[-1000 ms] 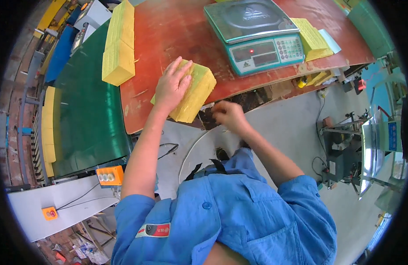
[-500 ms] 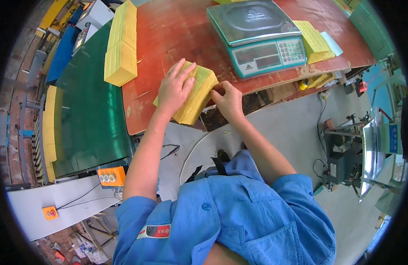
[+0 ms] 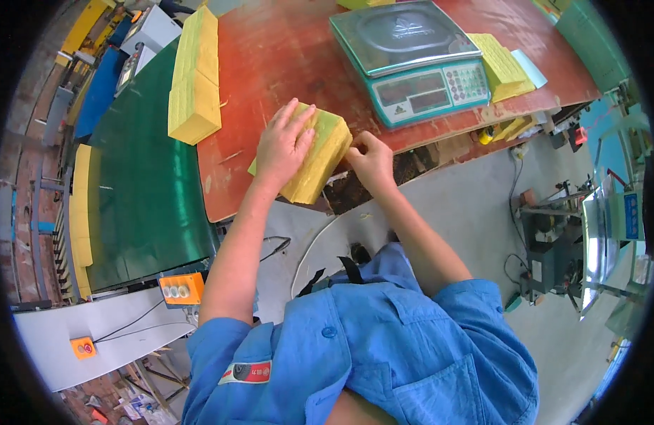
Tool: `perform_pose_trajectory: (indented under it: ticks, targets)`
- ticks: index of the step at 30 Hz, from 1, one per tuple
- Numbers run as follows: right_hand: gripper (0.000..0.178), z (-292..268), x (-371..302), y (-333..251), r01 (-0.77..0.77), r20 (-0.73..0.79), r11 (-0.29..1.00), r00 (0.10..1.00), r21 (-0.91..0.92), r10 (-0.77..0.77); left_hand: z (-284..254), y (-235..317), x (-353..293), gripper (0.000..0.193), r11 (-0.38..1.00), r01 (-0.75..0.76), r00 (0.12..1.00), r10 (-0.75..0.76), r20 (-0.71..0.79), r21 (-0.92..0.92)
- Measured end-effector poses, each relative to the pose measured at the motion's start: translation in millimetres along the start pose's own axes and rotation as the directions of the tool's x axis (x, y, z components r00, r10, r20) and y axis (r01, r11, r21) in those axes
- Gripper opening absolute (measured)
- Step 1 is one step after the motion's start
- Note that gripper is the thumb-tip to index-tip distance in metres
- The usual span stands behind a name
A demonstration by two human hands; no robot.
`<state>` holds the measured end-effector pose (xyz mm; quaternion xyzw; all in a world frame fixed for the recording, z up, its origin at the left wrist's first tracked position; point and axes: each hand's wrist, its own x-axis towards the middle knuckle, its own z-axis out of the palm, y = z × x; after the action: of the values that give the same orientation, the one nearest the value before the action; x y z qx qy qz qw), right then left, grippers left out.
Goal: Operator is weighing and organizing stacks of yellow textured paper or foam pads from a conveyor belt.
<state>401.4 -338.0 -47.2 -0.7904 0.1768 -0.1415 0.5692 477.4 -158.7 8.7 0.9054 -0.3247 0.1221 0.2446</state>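
Note:
A thick block of yellow sheets (image 3: 320, 159), likely paper, sits at the near edge of the red table, its front corner jutting past it. My left hand (image 3: 286, 145) lies on the block's top left side with fingers stretched out. At the block's right edge is my right hand (image 3: 371, 159), thumb and forefinger pinched together close to the sheets. Whatever sits between those fingertips, if anything, is too small to make out. The block's left side is partly hidden under my left hand.
Right of the block stands a teal weighing scale (image 3: 419, 78) with a steel pan. More yellow stacks lie on the left (image 3: 196, 85) and beyond the scale (image 3: 500, 67). A green belt (image 3: 143, 198) adjoins the red table (image 3: 270, 57). An orange button box (image 3: 182, 289) sits near my left forearm.
My right hand has shifted slightly along the block's right edge, still pinched. My left hand remains on top, fingers outstretched. The whole view has moved a little.

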Motion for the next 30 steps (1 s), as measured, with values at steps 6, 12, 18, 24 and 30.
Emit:
perform_pose_trajectory:
  ticks: [6,12,18,24,30]
  targets:
    - [0.012,-21.9,-65.1,45.2,-0.086,0.487,0.985,0.873,0.149,0.003,3.1,-5.1,-4.2,0.042,1.0,-0.007,1.0,0.007,0.01,-0.001]
    - [0.017,9.2,-88.5,38.1,-0.165,0.622,0.98,0.781,0.108,0.063,2.9,-3.8,3.1,0.041,0.999,-0.029,1.0,0.029,-0.006,-0.021]
    - [0.013,25.8,-86.5,19.5,-0.319,0.539,0.904,0.833,0.286,0.124,3.7,-6.7,0.2,0.041,1.0,-0.012,1.0,0.012,-0.002,-0.002]
    - [0.012,35.1,-87.3,0.0,-0.439,0.535,0.789,0.828,0.43,0.169,3.8,-5.2,0.5,0.041,0.999,-0.022,0.999,0.021,-0.037,-0.024]
    - [0.015,31.9,-85.7,-17.7,-0.503,0.546,0.764,0.803,0.405,0.24,2.5,-5.1,-0.9,0.042,1.0,-0.004,1.0,0.004,0.0,-0.018]
